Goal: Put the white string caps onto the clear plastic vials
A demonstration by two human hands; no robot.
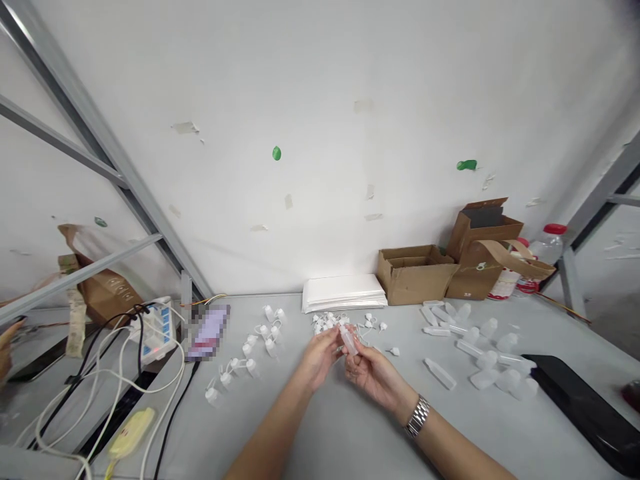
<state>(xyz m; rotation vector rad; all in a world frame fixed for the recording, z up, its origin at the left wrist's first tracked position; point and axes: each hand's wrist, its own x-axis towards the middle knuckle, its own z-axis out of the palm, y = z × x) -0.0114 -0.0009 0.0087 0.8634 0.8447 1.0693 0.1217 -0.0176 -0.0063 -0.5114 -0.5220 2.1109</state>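
Bottle (pixel 349 342) — my right grip (pixel 375 379) clamped round it, left grip (pixel 319 360) pinching its top; capped ones (pixel 251 367) left of the stack (pixel 344 292), loose caps (pixel 321 323) before it — many still uncapped (pixel 441 374) right.

Nothing can be read (white marks (pixel 119 289) on the left brown bag (pixel 100 301) are too blurred).

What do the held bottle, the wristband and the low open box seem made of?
The held bottle: probably plastic, milky and translucent. The wristband: likely polished metal, its links glinting. The low open box: apparently cardboard, matt brown with thin cut edges.
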